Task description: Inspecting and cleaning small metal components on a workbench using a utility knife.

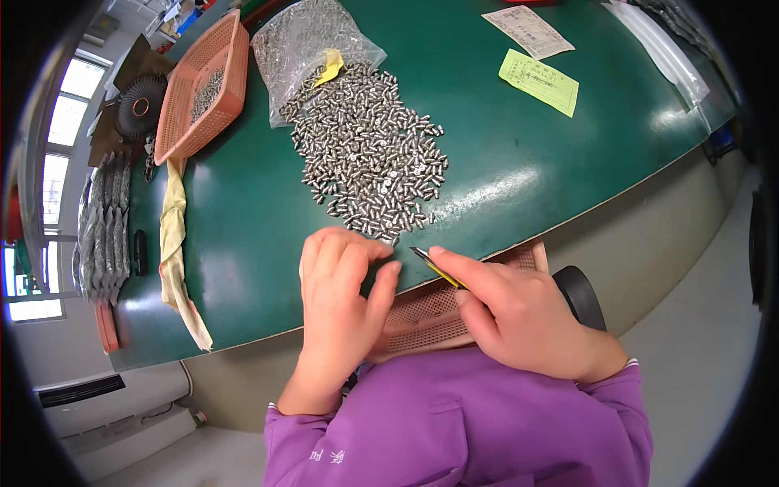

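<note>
My left hand [341,280] rests at the near end of a heap of small silver metal parts [369,146] on the green table. Its fingers are curved, with a small gap between thumb and index fingertip. One metal part [392,240] lies against the index fingertip; no grip on it shows. To the right, my right hand [519,312] is closed around a slim yellow-and-black tool [442,272]. The tool's narrow dark tip points up and left toward the heap; its exact kind is unclear. The heap spreads from the mouth of a clear plastic bag [308,40] full of the same parts.
A pink plastic basket [215,105] holding more parts stands at the far left. Beneath the table's near edge is another pink basket [426,321]. A cloth strip [173,243], packed bags [104,227], a black fan [139,108] and a yellow-green paper slip [540,81] lie around.
</note>
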{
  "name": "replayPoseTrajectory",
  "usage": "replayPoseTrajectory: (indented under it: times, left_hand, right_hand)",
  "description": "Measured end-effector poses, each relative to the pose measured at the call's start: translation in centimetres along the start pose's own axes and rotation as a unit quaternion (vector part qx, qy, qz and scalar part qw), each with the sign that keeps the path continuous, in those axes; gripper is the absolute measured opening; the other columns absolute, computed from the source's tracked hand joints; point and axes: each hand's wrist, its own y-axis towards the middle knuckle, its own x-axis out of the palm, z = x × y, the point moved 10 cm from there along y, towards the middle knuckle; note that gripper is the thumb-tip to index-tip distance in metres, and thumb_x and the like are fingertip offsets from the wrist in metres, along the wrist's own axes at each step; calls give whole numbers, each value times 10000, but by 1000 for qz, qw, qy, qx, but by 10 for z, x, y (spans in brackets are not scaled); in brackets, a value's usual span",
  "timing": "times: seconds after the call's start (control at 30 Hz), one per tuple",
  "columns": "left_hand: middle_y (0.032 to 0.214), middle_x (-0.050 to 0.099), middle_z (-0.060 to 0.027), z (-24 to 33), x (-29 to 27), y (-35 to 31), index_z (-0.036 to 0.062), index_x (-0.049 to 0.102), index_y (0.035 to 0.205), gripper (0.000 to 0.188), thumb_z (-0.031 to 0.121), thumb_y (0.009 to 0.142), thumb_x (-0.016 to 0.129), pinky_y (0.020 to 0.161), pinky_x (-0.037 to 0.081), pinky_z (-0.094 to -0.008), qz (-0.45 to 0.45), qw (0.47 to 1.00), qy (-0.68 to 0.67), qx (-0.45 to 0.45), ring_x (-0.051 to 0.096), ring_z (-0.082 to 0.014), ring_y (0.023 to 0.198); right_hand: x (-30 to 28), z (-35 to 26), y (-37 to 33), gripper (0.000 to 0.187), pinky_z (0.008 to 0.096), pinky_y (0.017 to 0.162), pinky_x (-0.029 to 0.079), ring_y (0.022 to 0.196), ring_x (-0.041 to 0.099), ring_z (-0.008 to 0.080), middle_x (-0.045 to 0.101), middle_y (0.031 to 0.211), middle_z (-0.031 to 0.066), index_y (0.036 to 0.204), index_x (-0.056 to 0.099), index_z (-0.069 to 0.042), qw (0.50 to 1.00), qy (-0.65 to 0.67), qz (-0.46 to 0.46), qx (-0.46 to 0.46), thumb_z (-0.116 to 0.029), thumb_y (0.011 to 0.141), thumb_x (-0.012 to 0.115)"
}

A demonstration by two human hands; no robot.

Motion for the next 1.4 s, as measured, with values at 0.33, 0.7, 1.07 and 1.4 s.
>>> replayPoseTrajectory:
  times: [0.33, 0.7, 1.07, 1.4]
  left_hand:
    - [937, 616, -45, -3, 4, -2, 84, 671, 883, 184, 19, 743, 772, 890, 427, -416, -16, 1000, 15, 1, 566, -290, 1021]
    - [960, 638, -68, -14, -7, -13, 76, 674, 903, 216, -25, 734, 762, 913, 434, -422, 21, 999, -11, -43, 584, -306, 1029]
    - [907, 583, -71, -17, -2, -14, 79, 657, 852, 210, 1, 703, 781, 883, 435, -422, 23, 999, 20, -17, 563, -306, 1005]
    - [869, 592, -64, -16, -4, -14, 72, 650, 811, 185, -2, 699, 778, 861, 442, -416, 32, 999, 4, -12, 574, -306, 977]
  right_hand:
    - [5, -1, -4, 495, 390, 589, 562, 634, 675, 272, 664, 808, 106, 1373, 577, -64, 997, -32, 28, -65, -91, 882, 637]
    - [19, -10, 1, 508, 367, 561, 557, 612, 668, 253, 646, 797, 99, 1367, 570, -45, 995, -47, 22, -89, -114, 869, 645]
    - [24, -16, 1, 567, 346, 524, 547, 596, 661, 237, 623, 793, 94, 1407, 530, -14, 993, -82, -1, -88, -136, 866, 650]
    - [25, -21, 7, 594, 363, 535, 547, 597, 656, 256, 614, 812, 129, 1429, 491, 33, 992, -72, -51, -86, -119, 873, 632]
